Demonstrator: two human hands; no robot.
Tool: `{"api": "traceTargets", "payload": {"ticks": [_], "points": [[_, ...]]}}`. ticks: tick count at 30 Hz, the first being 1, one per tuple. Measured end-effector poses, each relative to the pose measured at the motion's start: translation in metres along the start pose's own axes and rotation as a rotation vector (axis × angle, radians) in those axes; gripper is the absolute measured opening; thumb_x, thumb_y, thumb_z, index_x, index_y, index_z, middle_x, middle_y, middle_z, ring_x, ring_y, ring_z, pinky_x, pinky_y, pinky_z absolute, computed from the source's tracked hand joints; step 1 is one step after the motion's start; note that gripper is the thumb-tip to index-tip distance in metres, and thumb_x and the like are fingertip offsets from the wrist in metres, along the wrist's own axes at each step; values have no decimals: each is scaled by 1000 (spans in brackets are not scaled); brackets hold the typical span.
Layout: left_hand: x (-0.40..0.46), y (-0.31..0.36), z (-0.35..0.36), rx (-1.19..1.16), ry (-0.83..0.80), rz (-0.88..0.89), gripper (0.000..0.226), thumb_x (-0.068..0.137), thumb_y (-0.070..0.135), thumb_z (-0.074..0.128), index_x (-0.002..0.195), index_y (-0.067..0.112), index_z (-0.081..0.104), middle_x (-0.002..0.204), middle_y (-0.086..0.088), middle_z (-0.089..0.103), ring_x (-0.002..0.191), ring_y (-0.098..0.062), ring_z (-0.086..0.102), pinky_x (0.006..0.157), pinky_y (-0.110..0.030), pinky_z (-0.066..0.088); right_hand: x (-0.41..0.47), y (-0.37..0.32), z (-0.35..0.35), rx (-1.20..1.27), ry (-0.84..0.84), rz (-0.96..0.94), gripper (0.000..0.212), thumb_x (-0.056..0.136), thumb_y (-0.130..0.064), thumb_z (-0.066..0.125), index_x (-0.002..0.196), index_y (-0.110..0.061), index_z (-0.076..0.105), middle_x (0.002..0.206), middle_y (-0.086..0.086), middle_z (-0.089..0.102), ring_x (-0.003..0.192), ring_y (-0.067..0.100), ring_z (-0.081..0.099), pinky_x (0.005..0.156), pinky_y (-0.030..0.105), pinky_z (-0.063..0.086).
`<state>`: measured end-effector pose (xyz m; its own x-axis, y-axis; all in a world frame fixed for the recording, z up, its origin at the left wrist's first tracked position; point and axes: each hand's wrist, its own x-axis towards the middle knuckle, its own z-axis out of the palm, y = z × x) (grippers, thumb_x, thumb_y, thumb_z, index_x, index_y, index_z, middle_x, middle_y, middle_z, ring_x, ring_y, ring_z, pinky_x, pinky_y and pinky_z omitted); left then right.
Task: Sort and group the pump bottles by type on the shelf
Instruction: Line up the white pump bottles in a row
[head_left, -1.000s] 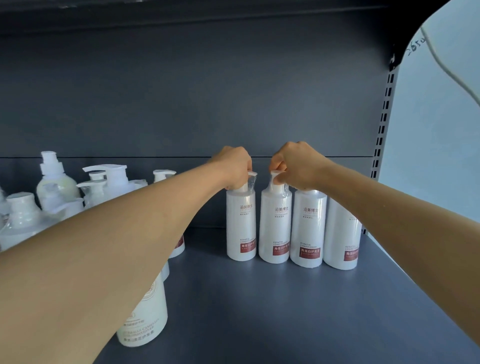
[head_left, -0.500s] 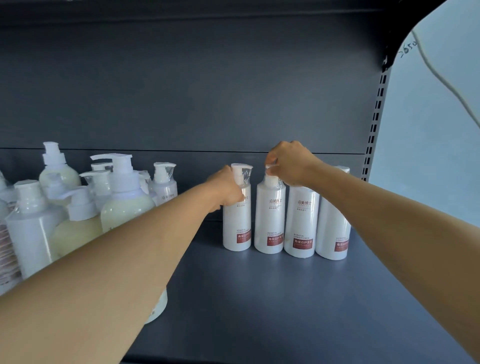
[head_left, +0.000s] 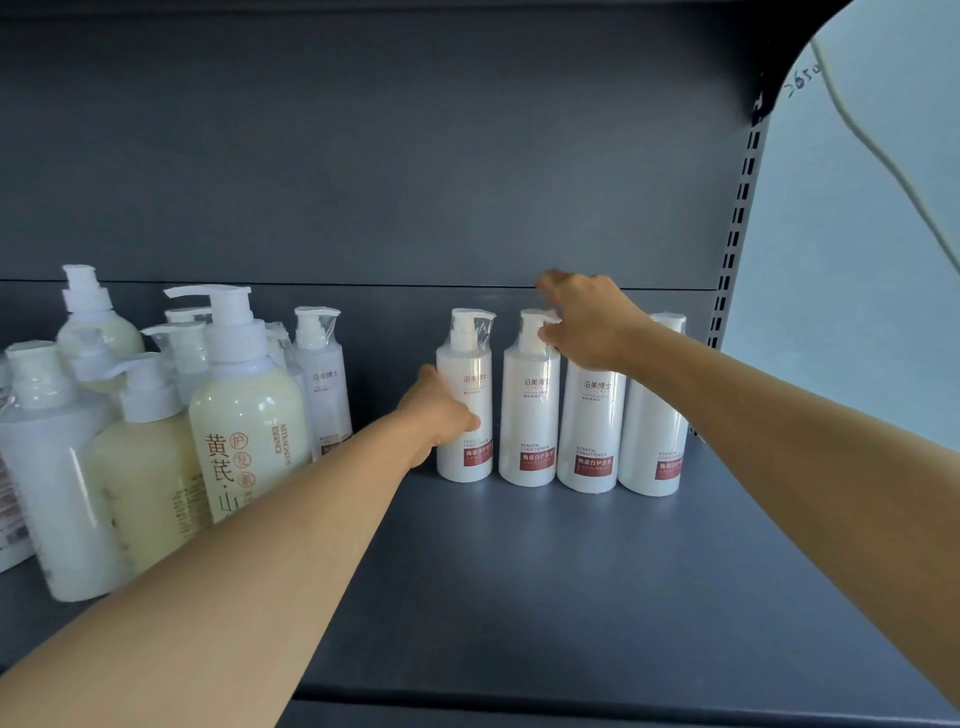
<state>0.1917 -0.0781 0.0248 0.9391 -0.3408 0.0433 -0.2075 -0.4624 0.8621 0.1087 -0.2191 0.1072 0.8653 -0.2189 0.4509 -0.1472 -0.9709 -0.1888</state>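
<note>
Nearest, my two forearms crossed the grey shelf (head_left: 545, 597), both cut off by the lower frame edge. At left, a cluster of cream bottles (head_left: 244, 415) stood upright, the outermost cropped and their labels partly unreadable. Farther in, four white keratin bottles stood in a touching row, long axes vertical and red labels facing me. My left hand (head_left: 439, 415) gripped the leftmost keratin bottle (head_left: 464, 410) at mid-body, thumb in front, fingers hidden behind it. My right hand (head_left: 587, 325) hovered at the second keratin bottle (head_left: 530, 415), fingers loosely spread, pump head partly covered. My wrist hid the third bottle's pump. Behind stood the dark back panel (head_left: 389, 156).
</note>
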Motion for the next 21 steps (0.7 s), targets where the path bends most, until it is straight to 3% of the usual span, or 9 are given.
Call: {"api": "traceTargets", "payload": {"ticks": [4,12,18,21], "points": [[-2,-17,14,-34,18,-11,64,78,3,69,130,12,32,127,-10,52,116,-29,51,99,-46,45,-28,16,-6,107,178,56,54,87,-11,60,137,-10,40,133,13,45,123,32,43,99,36,38],[3,-29,23,-94,4,28,68,79,2,71,134,13,31,127,-6,51,106,-21,48,91,-38,44,-74,61,10,260,406,228,77,76,0,67,141,-15,29,141,11,26,131,28,24,105,30,28],[5,-31,25,-123,-24,36,73,77,6,74,135,16,31,127,-3,52,106,-19,50,85,-35,45,-84,80,24,358,217,402,94,72,-5,73,145,-15,15,140,13,25,127,31,30,97,32,34],[5,-31,24,-121,-27,35,74,77,7,75,135,16,31,126,-3,53,107,-19,51,84,-35,45,-87,84,33,406,74,463,76,75,-9,73,134,-8,26,128,14,41,104,26,43,81,32,39]]}}
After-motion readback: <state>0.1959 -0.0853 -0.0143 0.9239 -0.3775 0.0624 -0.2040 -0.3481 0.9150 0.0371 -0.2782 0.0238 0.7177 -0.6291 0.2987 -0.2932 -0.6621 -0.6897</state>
